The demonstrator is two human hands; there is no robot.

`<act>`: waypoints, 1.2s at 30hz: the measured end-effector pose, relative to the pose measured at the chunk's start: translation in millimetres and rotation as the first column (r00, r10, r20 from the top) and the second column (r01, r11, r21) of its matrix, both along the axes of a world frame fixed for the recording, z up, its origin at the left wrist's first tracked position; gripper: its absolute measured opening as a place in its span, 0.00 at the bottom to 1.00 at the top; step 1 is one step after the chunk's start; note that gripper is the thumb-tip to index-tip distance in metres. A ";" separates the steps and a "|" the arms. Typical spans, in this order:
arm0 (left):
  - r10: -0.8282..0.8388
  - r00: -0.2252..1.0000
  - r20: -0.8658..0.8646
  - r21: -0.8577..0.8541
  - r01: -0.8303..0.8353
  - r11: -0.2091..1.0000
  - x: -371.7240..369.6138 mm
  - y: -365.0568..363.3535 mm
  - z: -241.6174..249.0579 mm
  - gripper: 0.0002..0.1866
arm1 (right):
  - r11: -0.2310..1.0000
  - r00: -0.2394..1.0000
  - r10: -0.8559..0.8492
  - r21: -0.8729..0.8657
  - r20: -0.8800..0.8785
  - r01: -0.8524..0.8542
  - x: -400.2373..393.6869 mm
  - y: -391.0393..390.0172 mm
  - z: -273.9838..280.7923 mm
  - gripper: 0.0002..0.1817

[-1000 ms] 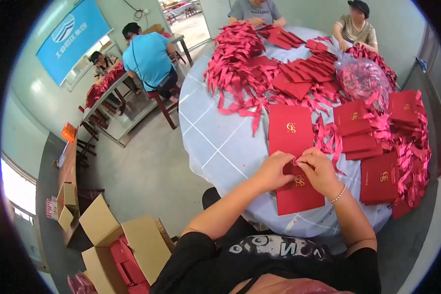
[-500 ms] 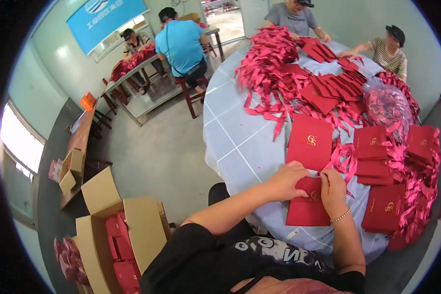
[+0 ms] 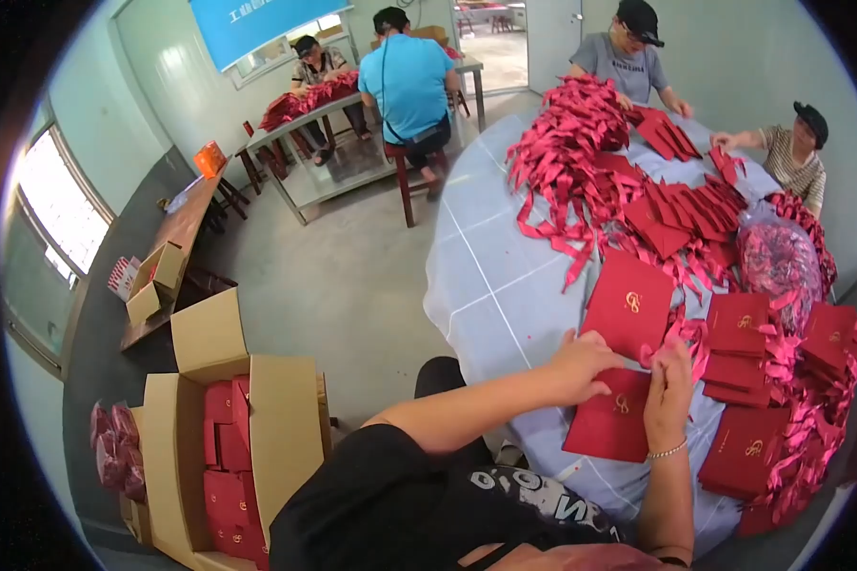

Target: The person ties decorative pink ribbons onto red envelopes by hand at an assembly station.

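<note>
A red paper gift bag (image 3: 607, 428) with a gold logo lies flat on the cloth-covered table in front of me. My left hand (image 3: 581, 371) rests at its upper left edge, thumb and fingers apart. At its upper right edge is my right hand (image 3: 669, 395), fingers closed around a shiny red ribbon (image 3: 686, 333), partly hidden by the fingers. Just beyond my hands lies another red bag (image 3: 628, 303) with the same logo. Stacked red bags (image 3: 745, 452) with ribbons lie to the right.
The round table (image 3: 476, 252) carries a large ribbon heap (image 3: 567, 133), fanned bags (image 3: 681, 209) and a clear plastic bag (image 3: 779, 252). Two people work across it; two more sit at a far table (image 3: 309, 181). An open carton (image 3: 290, 428) of red bags stands at lower left.
My left hand has loosened its pinch on the bag's upper edge and its fingers have spread. My right hand has shifted to the ribbon. The view has swung left.
</note>
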State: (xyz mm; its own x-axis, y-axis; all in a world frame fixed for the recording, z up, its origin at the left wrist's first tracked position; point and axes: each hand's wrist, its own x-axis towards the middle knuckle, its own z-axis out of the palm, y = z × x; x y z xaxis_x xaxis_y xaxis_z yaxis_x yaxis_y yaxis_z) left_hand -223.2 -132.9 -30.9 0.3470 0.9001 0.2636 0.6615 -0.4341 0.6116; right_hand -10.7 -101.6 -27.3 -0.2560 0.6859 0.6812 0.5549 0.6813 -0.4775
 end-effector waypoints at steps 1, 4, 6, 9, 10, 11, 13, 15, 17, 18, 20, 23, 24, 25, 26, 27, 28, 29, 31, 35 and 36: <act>0.035 0.999 -0.004 -0.055 -0.035 0.998 -2.4 -1.4 1.5 0.23 | 0.999 1.000 -0.026 0.034 -0.016 0.027 2.1 2.2 4.4 0.08; 0.016 0.996 0.082 -0.057 -0.011 0.998 -10.3 0.1 0.7 0.23 | 0.998 0.988 -0.038 0.049 -0.152 0.046 20.4 12.6 4.3 0.15; -0.032 0.985 0.169 -0.009 0.034 0.999 -12.2 6.3 -8.2 0.22 | 0.992 0.967 -0.085 0.067 -0.240 0.104 22.8 9.8 19.3 0.17; -0.003 0.982 0.190 -0.086 0.019 0.996 -14.8 4.2 -7.7 0.18 | 0.963 0.967 -0.110 -0.266 -0.230 0.046 10.8 -8.4 33.3 0.18; 0.035 0.970 0.241 -0.109 -0.009 0.994 -13.5 3.9 -11.7 0.18 | 0.959 0.985 -0.051 -0.284 -0.163 0.003 8.3 -7.7 26.8 0.14; 0.079 0.957 0.278 -0.123 -0.046 0.991 -13.4 3.9 -14.2 0.17 | 0.952 0.995 0.012 -0.302 -0.098 -0.041 6.2 -7.4 20.5 0.11; 0.147 0.949 0.278 -0.217 -0.087 0.972 -14.0 4.7 -12.3 0.16 | 0.881 0.992 0.093 -0.458 -0.081 -0.120 3.6 -8.2 11.6 0.08; 0.162 0.949 0.271 -0.253 -0.092 0.963 -13.7 5.9 -6.8 0.17 | 0.701 0.973 0.120 -0.677 -0.196 -0.222 2.3 -8.7 10.5 0.07; 0.172 0.946 0.273 -0.298 -0.087 0.951 -17.7 3.2 -7.4 0.18 | 0.749 0.970 0.141 -0.618 -0.200 -0.237 -1.9 -12.5 4.3 0.07; 0.171 0.944 0.284 -0.326 -0.072 0.943 -18.1 3.7 -7.9 0.19 | 0.770 0.968 0.153 -0.590 -0.199 -0.243 -2.3 -13.4 2.0 0.07; 0.176 0.936 0.305 -0.376 -0.052 0.925 -18.2 4.3 -7.7 0.20 | 0.808 0.960 0.208 -0.521 -0.187 -0.277 -3.3 -13.3 -0.8 0.08; 0.190 0.929 0.318 -0.425 -0.039 0.904 -17.2 2.5 -3.5 0.22 | 0.826 0.944 0.283 -0.456 -0.171 -0.330 -6.4 -13.6 -2.6 0.09; 0.190 0.930 0.316 -0.430 -0.038 0.902 -16.6 1.9 -1.5 0.22 | 0.820 0.947 0.270 -0.474 -0.176 -0.322 -7.4 -14.4 -3.8 0.09; 0.189 0.930 0.314 -0.434 -0.036 0.900 -15.9 1.6 -0.4 0.23 | 0.814 0.949 0.257 -0.489 -0.181 -0.314 -8.4 -14.8 -4.3 0.09; 0.189 0.933 0.306 -0.433 -0.041 0.901 -15.1 1.1 -0.2 0.23 | 0.803 0.956 0.227 -0.521 -0.184 -0.290 -10.8 -16.6 -2.3 0.08; 0.189 0.936 0.297 -0.430 -0.046 0.902 -13.8 1.1 0.1 0.22 | 0.791 0.963 0.197 -0.550 -0.185 -0.267 -13.2 -19.0 1.6 0.08; 0.190 0.938 0.290 -0.427 -0.050 0.903 -12.2 0.8 0.5 0.22 | 0.778 0.969 0.166 -0.579 -0.184 -0.244 -14.2 -20.5 3.9 0.07; 0.182 0.947 0.266 -0.408 -0.060 0.911 -9.7 -0.4 3.8 0.22 | 0.786 0.969 0.177 -0.568 -0.170 -0.243 -13.7 -20.8 4.2 0.06; 0.171 0.961 0.216 -0.369 -0.081 0.926 -4.7 -2.7 11.8 0.21 | 0.800 0.969 0.202 -0.547 -0.140 -0.246 -12.6 -21.5 3.8 0.05; 0.106 0.971 0.216 -0.186 -0.065 0.980 -1.9 -2.3 3.0 0.19 | 0.851 0.977 0.149 -0.483 -0.152 -0.205 -16.1 -22.8 -1.7 0.03; 0.104 0.974 0.201 -0.154 -0.074 0.985 0.4 -3.8 5.5 0.19 | 0.866 0.980 0.141 -0.462 -0.142 -0.191 -16.3 -22.8 -3.1 0.04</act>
State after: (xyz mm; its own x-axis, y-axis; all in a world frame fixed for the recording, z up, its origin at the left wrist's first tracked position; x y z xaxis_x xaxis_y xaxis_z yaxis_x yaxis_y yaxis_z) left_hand -222.8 -136.8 -25.4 0.2151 0.9587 0.1862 0.5454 -0.2761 0.7914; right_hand -26.9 -124.4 -30.4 -0.3425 0.8850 0.3154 0.3856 0.4386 -0.8118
